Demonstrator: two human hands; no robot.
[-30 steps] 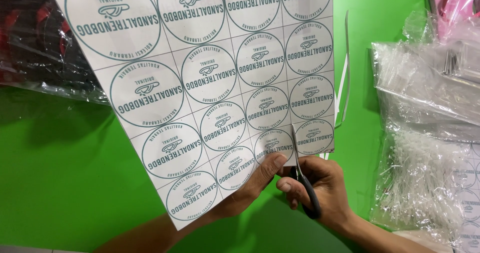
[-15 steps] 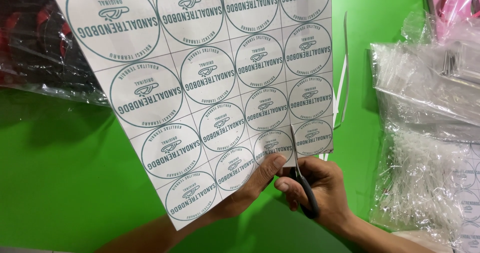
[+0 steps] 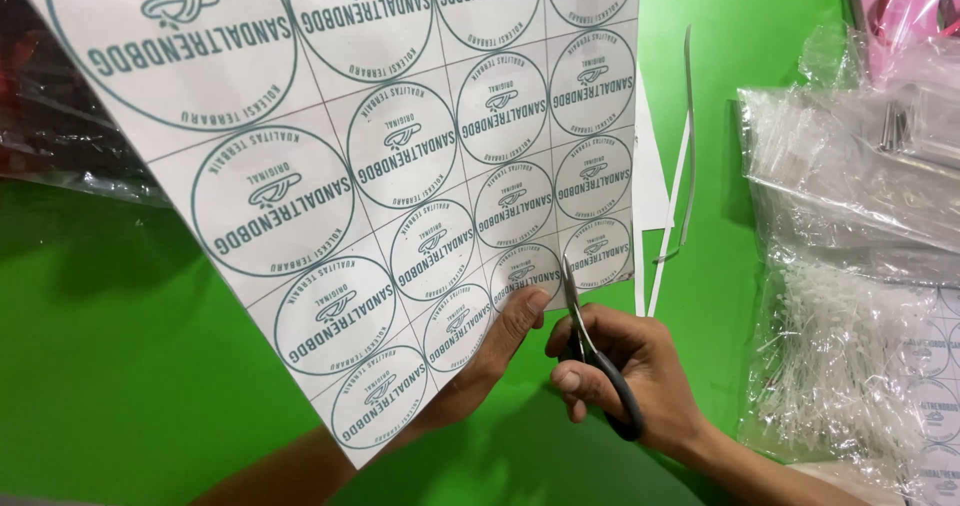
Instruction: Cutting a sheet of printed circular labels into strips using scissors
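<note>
White paper sheet of round green-ringed labels held up over green counter, lower edge at hands. Left hand grips sheet from behind, thumb on front face. Right hand closed in grip on black-handled scissors, blades at sheet's lower edge. Versus earlier frames: sheet, hands, blades near unchanged. Cut paper strips hang beside right edge. Clear plastic bags at right, contents hard to make out. Sheet top cut off by frame.
</note>
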